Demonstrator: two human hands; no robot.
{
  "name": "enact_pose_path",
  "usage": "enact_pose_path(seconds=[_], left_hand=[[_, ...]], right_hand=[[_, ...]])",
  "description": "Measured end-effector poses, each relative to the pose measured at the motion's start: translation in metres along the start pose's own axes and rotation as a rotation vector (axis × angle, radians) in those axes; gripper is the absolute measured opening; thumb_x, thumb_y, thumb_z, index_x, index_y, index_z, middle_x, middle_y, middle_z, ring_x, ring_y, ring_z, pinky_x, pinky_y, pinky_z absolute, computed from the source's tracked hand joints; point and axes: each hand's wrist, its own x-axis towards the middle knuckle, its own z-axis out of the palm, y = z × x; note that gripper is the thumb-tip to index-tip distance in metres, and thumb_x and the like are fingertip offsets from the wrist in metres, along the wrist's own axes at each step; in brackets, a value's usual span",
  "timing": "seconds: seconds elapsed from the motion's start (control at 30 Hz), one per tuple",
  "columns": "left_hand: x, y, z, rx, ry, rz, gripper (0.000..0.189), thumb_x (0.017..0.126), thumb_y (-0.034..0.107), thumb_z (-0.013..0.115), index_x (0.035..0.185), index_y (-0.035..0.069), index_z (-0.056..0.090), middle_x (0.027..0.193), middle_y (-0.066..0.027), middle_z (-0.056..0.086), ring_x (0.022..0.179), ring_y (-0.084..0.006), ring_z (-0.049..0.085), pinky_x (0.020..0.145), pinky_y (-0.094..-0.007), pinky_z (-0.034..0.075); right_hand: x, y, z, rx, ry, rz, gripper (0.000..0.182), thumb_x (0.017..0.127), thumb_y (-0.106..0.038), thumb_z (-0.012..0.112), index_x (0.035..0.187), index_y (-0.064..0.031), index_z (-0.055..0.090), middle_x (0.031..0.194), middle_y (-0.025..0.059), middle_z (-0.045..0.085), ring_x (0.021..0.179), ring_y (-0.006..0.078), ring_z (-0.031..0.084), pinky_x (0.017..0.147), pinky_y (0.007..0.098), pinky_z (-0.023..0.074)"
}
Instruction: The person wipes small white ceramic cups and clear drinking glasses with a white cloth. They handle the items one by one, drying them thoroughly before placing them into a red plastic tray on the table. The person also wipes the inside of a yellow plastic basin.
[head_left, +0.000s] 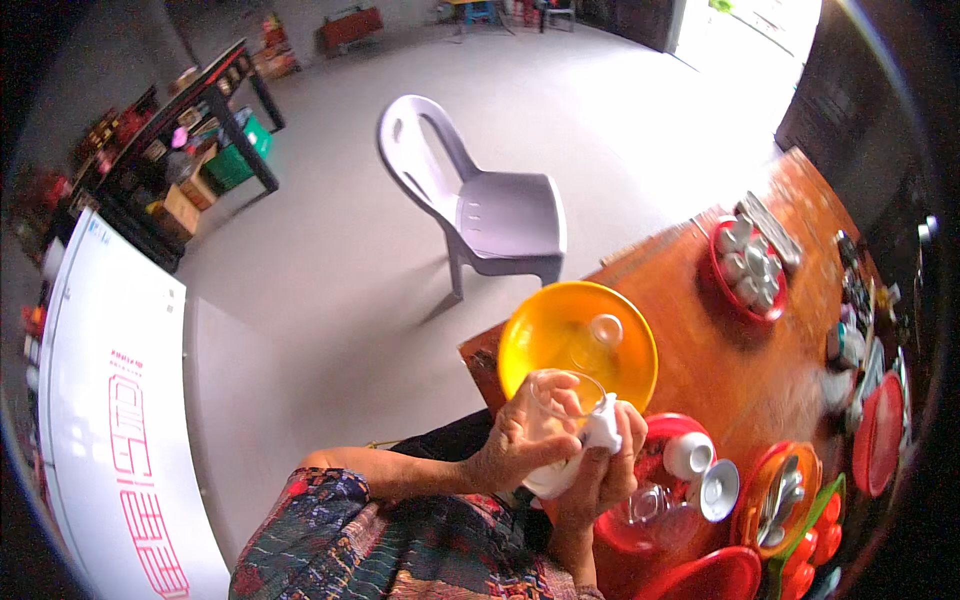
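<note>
My left hand (525, 435) is wrapped around a clear drinking glass (568, 391), its rim facing up. On the glass's right side, my right hand (611, 461) grips a bunched white cloth (602, 429) that lies over the rim; more white cloth shows below the glass. Just beyond my hands stands a yellow basin (525, 337) with a small clear glass (606, 329) in it. To the right, a red basin (626, 529) holds clear glasses (649, 504) and a white cup (688, 455). A white bowl (718, 490) rests at that basin's right edge.
The wooden table (697, 360) bears a red basket (712, 281) of white cups, an orange basin (750, 536) with metal spoons, a green tray (832, 487) with orange cups, and another red basin (705, 581). A plastic chair (510, 214) stands beyond. A whiteboard (150, 315) is at left.
</note>
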Motion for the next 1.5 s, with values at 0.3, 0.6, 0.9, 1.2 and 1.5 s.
enact_pose_path(seconds=[0.3, 0.6, 0.9, 1.2, 1.5], left_hand=[[0.005, 0.016, -0.014, 0.124, 0.028, 0.253, 0.069, 0.076, 0.028, 0.075, 0.129, 0.009, 0.035, 0.105, -0.0081, 0.044, 0.099, -0.0154, 0.044, 0.092, -0.0313, 0.038], [0.006, 0.021, -0.033, 0.256, -0.024, 0.259, 0.08, 0.072, 0.034, 0.077, 0.13, 0.003, 0.031, 0.116, -0.013, 0.043, 0.106, -0.0212, 0.046, 0.097, -0.0364, 0.039], [0.019, 0.014, -0.018, 0.123, -0.029, 0.215, 0.08, 0.073, 0.041, 0.076, 0.131, 0.007, 0.033, 0.109, -0.0109, 0.045, 0.101, -0.0193, 0.046, 0.092, -0.0336, 0.039], [0.025, 0.011, -0.018, 0.365, -0.212, 0.383, 0.083, 0.071, 0.042, 0.075, 0.136, 0.012, 0.033, 0.126, -0.0177, 0.034, 0.123, -0.0321, 0.033, 0.107, -0.0458, 0.027], [0.034, 0.008, -0.007, 0.342, -0.312, 0.285, 0.078, 0.066, 0.04, 0.078, 0.129, 0.008, 0.046, 0.125, -0.0142, 0.036, 0.123, -0.0275, 0.032, 0.103, -0.04, 0.029]], right_hand=[[-0.002, 0.005, 0.017, -0.172, -0.101, -0.333, 0.039, 0.092, -0.024, 0.043, 0.114, 0.0067, 0.054, 0.113, 0.0235, 0.051, 0.103, 0.0338, 0.051, 0.088, 0.0424, 0.0425], [0.02, -0.008, 0.046, 0.347, -0.147, 0.308, 0.038, 0.094, -0.028, 0.042, 0.108, 0.0048, 0.056, 0.106, 0.0112, 0.057, 0.095, 0.0208, 0.056, 0.082, 0.0331, 0.0459], [0.013, -0.003, 0.032, -0.138, -0.012, -0.133, 0.038, 0.093, -0.022, 0.038, 0.109, 0.009, 0.055, 0.111, 0.018, 0.054, 0.098, 0.026, 0.056, 0.084, 0.0354, 0.0465], [0.012, 0.015, 0.013, 0.034, -0.107, 0.204, 0.038, 0.091, -0.03, 0.042, 0.102, 0.0033, 0.058, 0.096, 0.0115, 0.06, 0.084, 0.0209, 0.059, 0.075, 0.0305, 0.0487], [0.013, 0.007, -0.006, 0.186, -0.037, 0.357, 0.038, 0.092, -0.028, 0.041, 0.099, 0.0056, 0.059, 0.099, 0.0136, 0.058, 0.09, 0.0214, 0.056, 0.08, 0.0327, 0.0451]])
